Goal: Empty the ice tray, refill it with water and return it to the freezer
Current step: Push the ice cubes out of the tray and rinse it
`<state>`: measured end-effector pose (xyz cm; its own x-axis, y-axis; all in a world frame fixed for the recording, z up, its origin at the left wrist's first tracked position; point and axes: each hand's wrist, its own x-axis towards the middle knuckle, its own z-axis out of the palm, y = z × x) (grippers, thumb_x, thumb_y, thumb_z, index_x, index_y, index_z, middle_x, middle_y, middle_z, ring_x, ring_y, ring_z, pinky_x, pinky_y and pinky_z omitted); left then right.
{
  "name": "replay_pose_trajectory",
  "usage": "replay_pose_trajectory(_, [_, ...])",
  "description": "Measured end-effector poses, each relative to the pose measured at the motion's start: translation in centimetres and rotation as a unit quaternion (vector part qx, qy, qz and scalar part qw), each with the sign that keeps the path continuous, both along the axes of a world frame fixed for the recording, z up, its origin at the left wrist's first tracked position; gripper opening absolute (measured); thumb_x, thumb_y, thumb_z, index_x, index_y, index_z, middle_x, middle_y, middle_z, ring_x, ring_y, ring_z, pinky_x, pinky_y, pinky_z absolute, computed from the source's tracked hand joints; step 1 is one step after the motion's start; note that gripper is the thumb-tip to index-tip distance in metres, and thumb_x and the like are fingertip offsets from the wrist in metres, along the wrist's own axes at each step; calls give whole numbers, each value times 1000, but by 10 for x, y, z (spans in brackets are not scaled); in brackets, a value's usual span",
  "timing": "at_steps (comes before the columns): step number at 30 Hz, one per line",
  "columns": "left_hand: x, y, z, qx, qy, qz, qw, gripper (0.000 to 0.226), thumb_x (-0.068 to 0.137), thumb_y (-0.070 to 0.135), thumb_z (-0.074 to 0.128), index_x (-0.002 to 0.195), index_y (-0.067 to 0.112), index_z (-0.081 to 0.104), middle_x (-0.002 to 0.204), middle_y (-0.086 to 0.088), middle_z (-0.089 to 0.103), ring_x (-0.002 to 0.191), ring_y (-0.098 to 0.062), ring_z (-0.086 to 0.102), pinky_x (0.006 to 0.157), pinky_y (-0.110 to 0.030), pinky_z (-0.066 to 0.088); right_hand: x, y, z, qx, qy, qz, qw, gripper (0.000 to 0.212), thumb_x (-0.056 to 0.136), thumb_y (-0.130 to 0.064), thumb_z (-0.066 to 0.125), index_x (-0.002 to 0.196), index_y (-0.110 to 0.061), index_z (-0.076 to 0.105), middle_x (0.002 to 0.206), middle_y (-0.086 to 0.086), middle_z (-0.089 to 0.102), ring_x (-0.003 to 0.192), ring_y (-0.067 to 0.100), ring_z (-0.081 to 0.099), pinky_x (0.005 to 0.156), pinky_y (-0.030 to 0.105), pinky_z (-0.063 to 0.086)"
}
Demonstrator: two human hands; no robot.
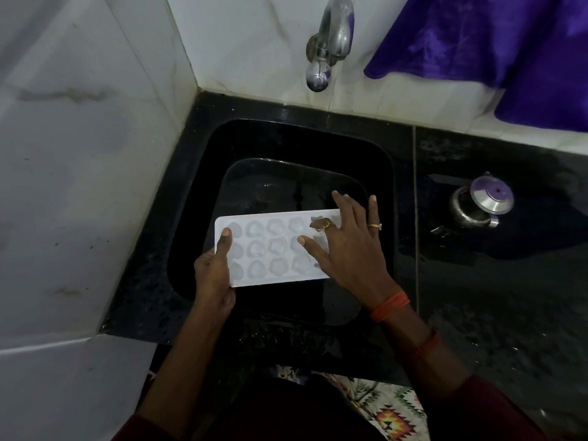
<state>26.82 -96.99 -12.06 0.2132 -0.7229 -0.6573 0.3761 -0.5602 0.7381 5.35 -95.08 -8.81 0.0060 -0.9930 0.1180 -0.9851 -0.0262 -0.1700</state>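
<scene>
A white ice tray point(270, 249) with rows of rounded cells is held level over the black sink point(203, 173). My left hand point(214, 275) grips its left end, thumb on top and fingers underneath. My right hand point(346, 246) lies spread over the tray's right end, fingers straight, thumb resting on the cells. The cells look pale and glossy; I cannot tell whether they hold ice or water. A steel tap point(331, 43) juts from the tiled wall above the sink, and no water runs from it.
A small steel pot with a lid point(482, 202) stands on the wet black counter point(493, 297) to the right. A purple cloth point(493, 49) hangs on the wall at upper right. White tiled walls close in the left side and the back.
</scene>
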Motion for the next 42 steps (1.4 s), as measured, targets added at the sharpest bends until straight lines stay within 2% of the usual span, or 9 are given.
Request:
replay_pose_trajectory(4, [0, 1, 1, 0, 2, -3, 1000, 31, 93, 38, 70, 92, 7, 73, 91, -10, 79, 80, -28, 77, 57, -37, 62, 0, -2, 2, -21, -5, -3, 1000, 56, 93, -67, 39, 108, -25, 74, 150, 13, 46, 145, 26, 37, 125, 53, -1])
replay_pose_trajectory(14, [1, 1, 2, 1, -7, 4, 1000, 29, 93, 37, 70, 90, 9, 72, 83, -6, 79, 72, -24, 77, 53, -35, 60, -2, -3, 3, 31, 18, 10, 999, 58, 93, -69, 38, 117, -28, 72, 155, 14, 40, 147, 27, 32, 124, 51, -11])
replay_pose_trajectory(20, [2, 1, 1, -3, -6, 2, 1000, 29, 93, 37, 71, 87, 9, 73, 80, -5, 79, 70, -23, 77, 51, -34, 60, -4, -4, 4, -9, 22, 14, 1000, 56, 94, -68, 38, 111, -27, 73, 150, 11, 45, 145, 25, 36, 124, 55, -4])
replay_pose_trajectory(24, [3, 1, 0, -11, 1, -2, 1000, 29, 94, 37, 70, 89, 8, 74, 86, -9, 79, 75, -26, 77, 56, -37, 61, -4, -3, 2, 31, 64, 24, 997, 59, 92, -72, 37, 120, -31, 70, 155, 14, 39, 148, 30, 31, 123, 57, -7])
replay_pose_trajectory(28, [3, 2, 0, -7, -9, 7, 1000, 28, 93, 36, 71, 85, 9, 73, 81, -6, 79, 70, -23, 77, 52, -34, 60, -3, 0, 1, 34, 78, 29, 996, 59, 92, -73, 38, 121, -32, 70, 155, 15, 40, 148, 31, 31, 124, 57, -5])
replay_pose_trajectory(36, [4, 4, 0, -5, -4, 8, 1000, 29, 92, 38, 72, 86, 10, 73, 83, -7, 79, 71, -24, 77, 51, -33, 59, -6, 2, 4, 10, 68, 19, 997, 61, 94, -73, 34, 115, -31, 72, 152, 11, 44, 146, 27, 34, 124, 57, -3])
replay_pose_trajectory(42, [4, 5, 1, -2, -9, 11, 1000, 29, 92, 38, 72, 85, 9, 72, 81, -7, 79, 69, -23, 77, 50, -33, 59, -3, 8, 4, 33, 49, 28, 998, 62, 92, -71, 37, 125, -27, 67, 154, 12, 41, 147, 28, 31, 124, 53, -7])
